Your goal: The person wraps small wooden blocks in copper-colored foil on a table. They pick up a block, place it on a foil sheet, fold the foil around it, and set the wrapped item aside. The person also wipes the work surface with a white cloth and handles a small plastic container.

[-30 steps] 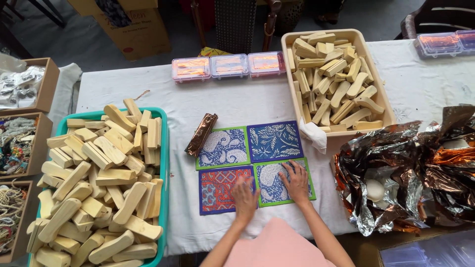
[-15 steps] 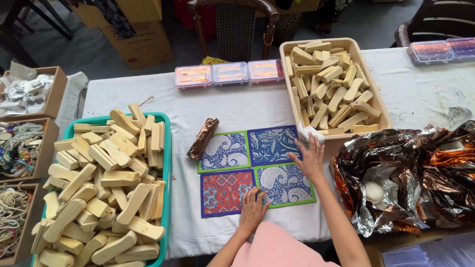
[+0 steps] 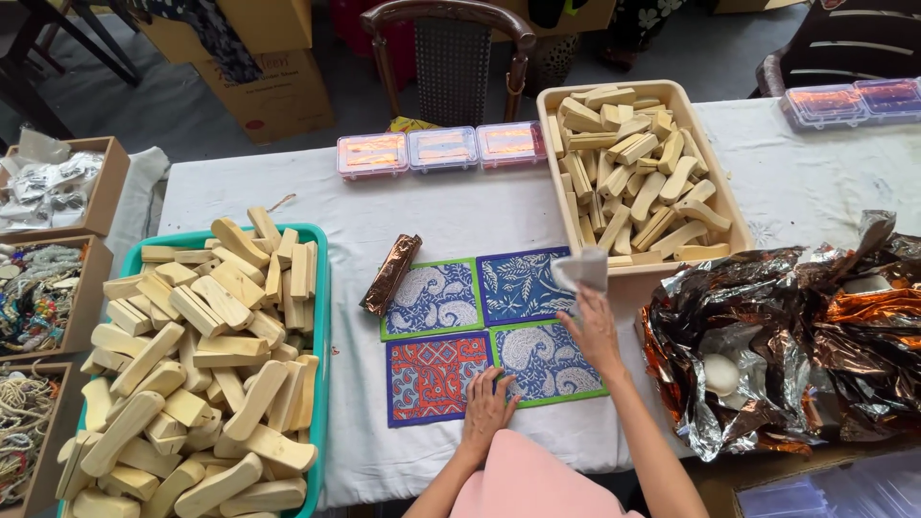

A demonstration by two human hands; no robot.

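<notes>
The four patterned cloth squares lie in a two-by-two block on the white tablecloth, directly under and ahead of the hands. The left hand lies flat with fingers spread on the lower edge of the block, where the red square meets the green-bordered one; a second ago it rested higher up on the red square, so it has slid back toward the body. The right hand has changed more: a second ago it lay flat on the lower right square, half a second ago it was reaching up over the blue square, and now it is raised just beyond that corner, pinching a pale grey cloth that hung on the near rim of the beige tub of wooden blocks. So the pressing of the squares looks done, and the work has passed to the cloth. Left of the hands, a brown foil-wrapped bar touches the upper left square, and further left stands a teal tray heaped with wooden blocks. Right of the right hand lies crumpled foil. Beyond the squares sit three small clear boxes and a chair.
</notes>
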